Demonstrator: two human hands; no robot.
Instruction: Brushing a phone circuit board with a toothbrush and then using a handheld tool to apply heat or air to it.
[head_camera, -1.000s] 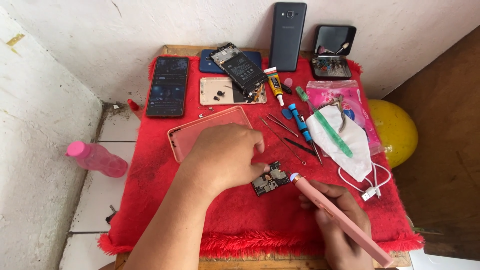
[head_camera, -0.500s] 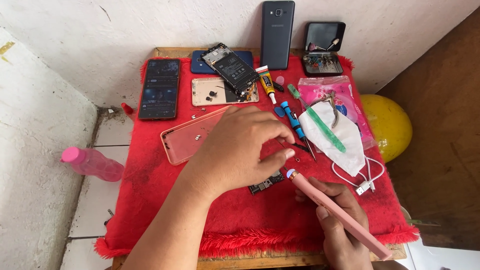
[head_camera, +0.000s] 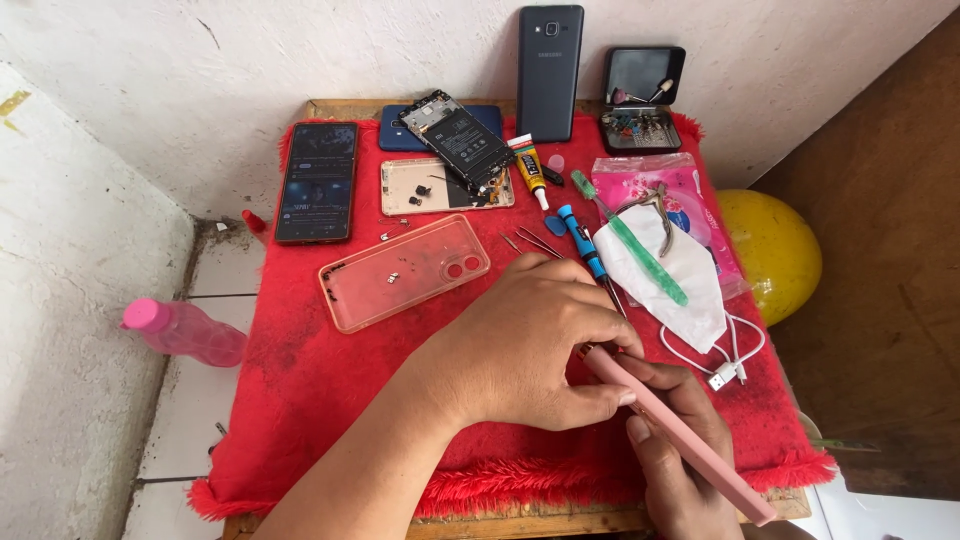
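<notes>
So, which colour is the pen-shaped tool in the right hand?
Pink. The tool shows best in the head view, held by the right hand.

Our left hand (head_camera: 530, 345) hides the tip of the long pink plastic tool (head_camera: 680, 440); our right hand (head_camera: 680, 450) runs off the bottom edge.

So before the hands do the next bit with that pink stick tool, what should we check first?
1. Right hand grips the pink tool: ok.
2. Tool tip in plain sight: not ok, the left hand covers it.
3. Small part under the left hand held flat: cannot tell, hidden.
4. Tweezers and blue screwdriver lie close by: ok.
5. Clear phone case lies apart from the hands: ok.
6. White cable near the right hand: not ok, might snag.
</notes>
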